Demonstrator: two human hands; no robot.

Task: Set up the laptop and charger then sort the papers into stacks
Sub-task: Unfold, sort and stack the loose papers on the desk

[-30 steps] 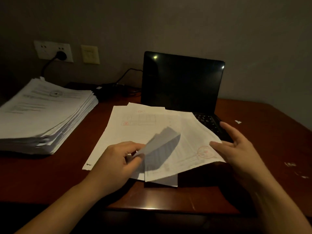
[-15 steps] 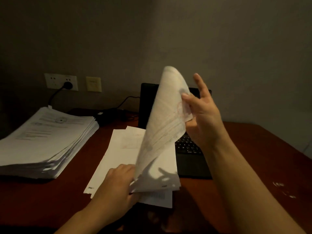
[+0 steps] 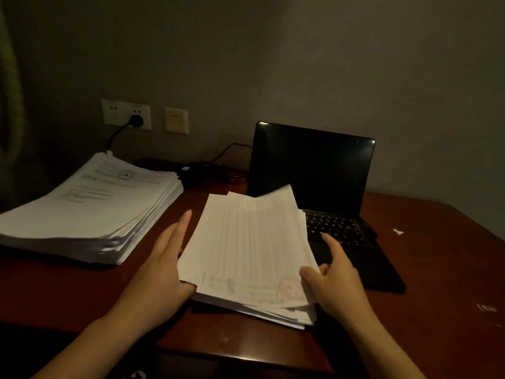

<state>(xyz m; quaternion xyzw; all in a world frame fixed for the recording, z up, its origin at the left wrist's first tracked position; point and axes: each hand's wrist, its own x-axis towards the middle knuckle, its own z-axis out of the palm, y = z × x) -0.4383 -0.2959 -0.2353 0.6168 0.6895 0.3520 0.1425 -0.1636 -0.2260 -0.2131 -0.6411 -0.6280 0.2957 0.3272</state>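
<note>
The tall stack [image 3: 90,203] rests at the left of the desk [image 3: 437,269], untouched. My left hand [image 3: 161,266] lies flat, fingers straight, against the left edge of the small pile [image 3: 251,242]. The sheet raised upright half a second ago now lies on that pile. My right hand [image 3: 336,280] pinches its near right corner. The laptop [image 3: 314,165] stands open behind. Judgement: one sheet sorted; the pile needs squaring.

office/study rm | wood desk [image 3: 82,291] | laptop [image 3: 314,170] | paper stack [image 3: 90,209] | wall socket [image 3: 125,114]
</note>
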